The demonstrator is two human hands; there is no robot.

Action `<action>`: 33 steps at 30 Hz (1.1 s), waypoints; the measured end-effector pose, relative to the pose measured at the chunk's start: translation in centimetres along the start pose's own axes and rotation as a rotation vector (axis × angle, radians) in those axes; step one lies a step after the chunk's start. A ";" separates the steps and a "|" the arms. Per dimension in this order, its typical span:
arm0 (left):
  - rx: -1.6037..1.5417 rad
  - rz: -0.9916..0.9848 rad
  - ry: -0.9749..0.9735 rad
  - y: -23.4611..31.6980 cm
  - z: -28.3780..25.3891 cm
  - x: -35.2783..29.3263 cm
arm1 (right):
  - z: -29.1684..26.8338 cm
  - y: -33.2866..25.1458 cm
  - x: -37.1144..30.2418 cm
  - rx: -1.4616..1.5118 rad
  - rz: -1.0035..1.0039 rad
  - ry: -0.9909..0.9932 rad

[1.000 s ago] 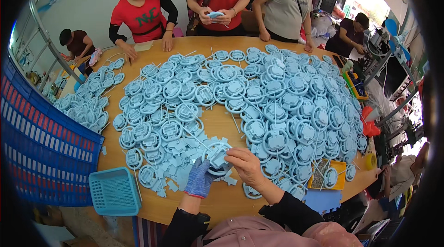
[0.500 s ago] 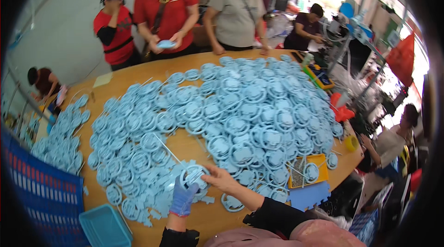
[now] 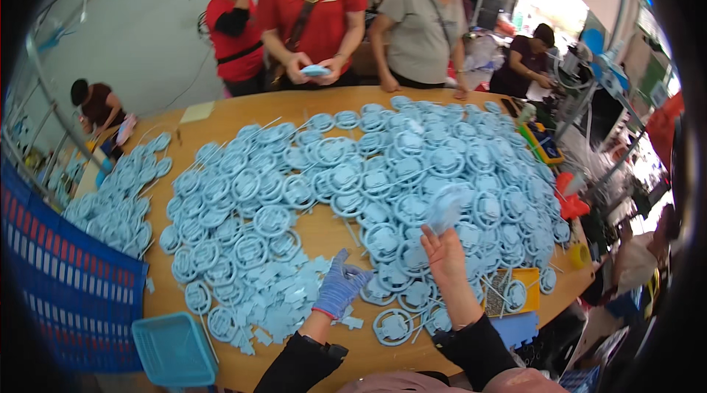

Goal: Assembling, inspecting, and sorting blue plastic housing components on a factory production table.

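My left hand, in a blue-violet glove, is over the table with thumb and fingers apart and nothing in it. Just in front of it lies a heap of small flat light-blue scraps. My bare right hand is raised, palm showing and fingers stretched out, at the near side of the big pile. Right at its fingertips is a round light-blue plastic piece, smeared by motion; it looks loose of the fingers. The large pile of round light-blue plastic pieces, ringed and many with thin sticks, spreads over the table.
A blue slatted crate and a light-blue basket stand at the left. At the right is a yellow tray of small metal parts, with a round piece on it. Several people stand or sit around the wooden table.
The round piece that both hands held has gone right and forward with my right hand, toward the big pile. My left hand has let go and moved right. The view has shifted.
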State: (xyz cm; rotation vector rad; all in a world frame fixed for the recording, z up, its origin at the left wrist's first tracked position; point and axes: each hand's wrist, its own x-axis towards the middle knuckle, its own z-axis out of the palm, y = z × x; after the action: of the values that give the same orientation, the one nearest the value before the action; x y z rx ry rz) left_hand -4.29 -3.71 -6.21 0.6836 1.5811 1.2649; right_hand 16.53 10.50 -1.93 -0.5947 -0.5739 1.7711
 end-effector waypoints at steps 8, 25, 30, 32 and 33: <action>0.798 0.220 0.719 -1.8 -13.6 5.4 | 2.0 11.2 0.5 -0.968 0.365 -0.476; 0.929 -0.009 0.513 -1.9 -19.9 8.5 | 1.8 21.5 -0.9 -1.485 -0.159 -0.818; 0.093 0.091 0.521 -1.3 -13.6 2.1 | 5.3 17.4 -1.8 -1.072 -0.165 -0.351; -0.160 0.117 0.554 -0.4 -10.4 -0.1 | 7.8 15.8 -3.5 -1.100 -0.283 -0.422; -0.415 0.139 0.569 0.2 -8.9 -1.1 | 8.8 15.4 -4.4 -1.162 -0.399 -0.500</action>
State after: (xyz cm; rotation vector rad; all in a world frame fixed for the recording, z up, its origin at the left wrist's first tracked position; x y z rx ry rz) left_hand -12.09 -8.16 -5.69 0.1719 1.6433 1.9409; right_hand 0.80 1.59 -4.83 -0.7153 -1.9679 1.0574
